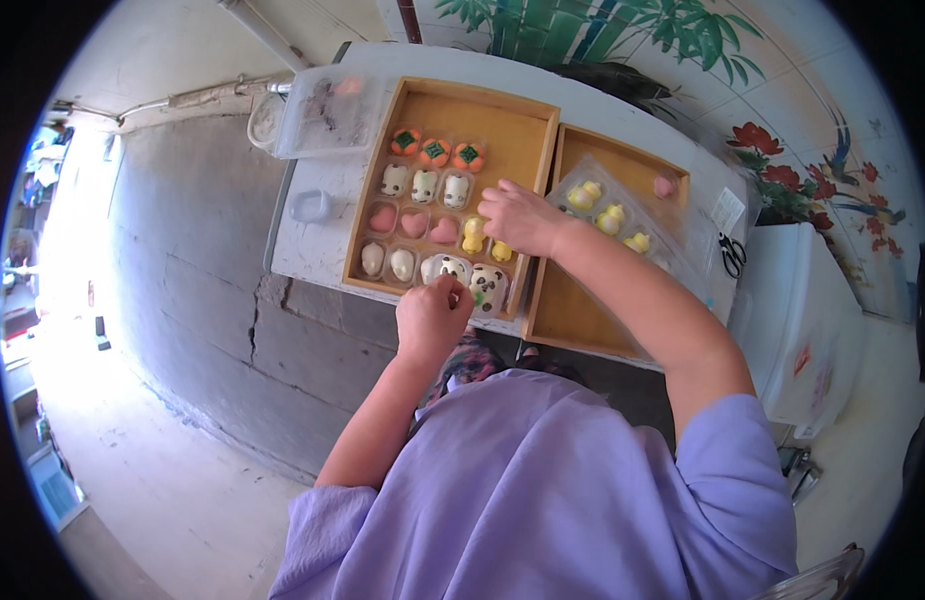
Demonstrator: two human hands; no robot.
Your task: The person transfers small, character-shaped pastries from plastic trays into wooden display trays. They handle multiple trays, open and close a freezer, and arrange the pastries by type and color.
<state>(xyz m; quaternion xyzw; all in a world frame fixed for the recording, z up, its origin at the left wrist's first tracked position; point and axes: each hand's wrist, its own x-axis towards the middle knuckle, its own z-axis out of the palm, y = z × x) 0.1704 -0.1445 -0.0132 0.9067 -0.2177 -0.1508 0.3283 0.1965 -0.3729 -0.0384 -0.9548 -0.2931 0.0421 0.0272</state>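
My left hand is at the front edge of a wooden tray, fingers pinched at a clear plastic pack of panda-shaped pieces. This pack overlaps the tray's front rim. My right hand is over the tray's right side, fingers curled beside a yellow chick-shaped piece; its fingertips are partly hidden. Left of my hands, clear cups hold pink hearts, plain white pieces, white animal shapes and orange persimmon-like pieces.
A second wooden tray adjoins on the right, with a clear multi-cup tray of yellow pieces lying across it. Black scissors lie farther right. A translucent box and a small plastic cup stand left on the white table.
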